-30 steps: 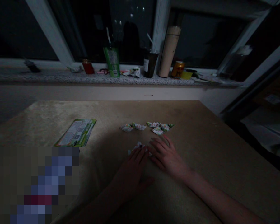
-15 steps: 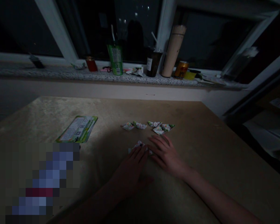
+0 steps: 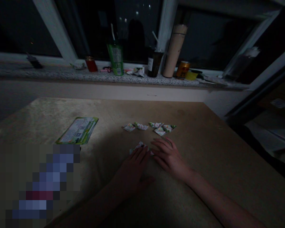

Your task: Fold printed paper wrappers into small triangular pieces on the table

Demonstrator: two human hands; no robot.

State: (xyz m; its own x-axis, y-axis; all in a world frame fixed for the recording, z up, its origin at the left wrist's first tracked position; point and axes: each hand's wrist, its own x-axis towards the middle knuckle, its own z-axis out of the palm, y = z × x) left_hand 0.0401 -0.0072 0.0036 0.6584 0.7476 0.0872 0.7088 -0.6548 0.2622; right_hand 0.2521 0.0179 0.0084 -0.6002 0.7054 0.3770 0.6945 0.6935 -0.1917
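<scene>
My left hand (image 3: 133, 167) lies flat with outstretched fingers on a folded piece of printed paper (image 3: 140, 145), covering its lower part. At the right end of that paper, my right hand (image 3: 172, 160) rests with its fingers apart, the index fingertip close to the edge; whether it touches is unclear. Beyond both hands sit several small folded paper pieces, white with green print: a left pair (image 3: 135, 126) and a right cluster (image 3: 163, 128). A stack of green-and-white printed sheets (image 3: 78, 130) lies flat to the left.
A pixelated blurred object (image 3: 47, 180) occupies the table's near left. Behind the table (image 3: 109, 109), a speckled sill (image 3: 73, 76) bears a red jar (image 3: 91, 64), a green cup (image 3: 116, 60), a dark cup (image 3: 155, 63), a tall flask (image 3: 174, 52) and an orange can (image 3: 183, 69).
The whole view has shifted slightly. Both hands keep nearly the same pose around the folded paper, and the other pieces stay where they were.
</scene>
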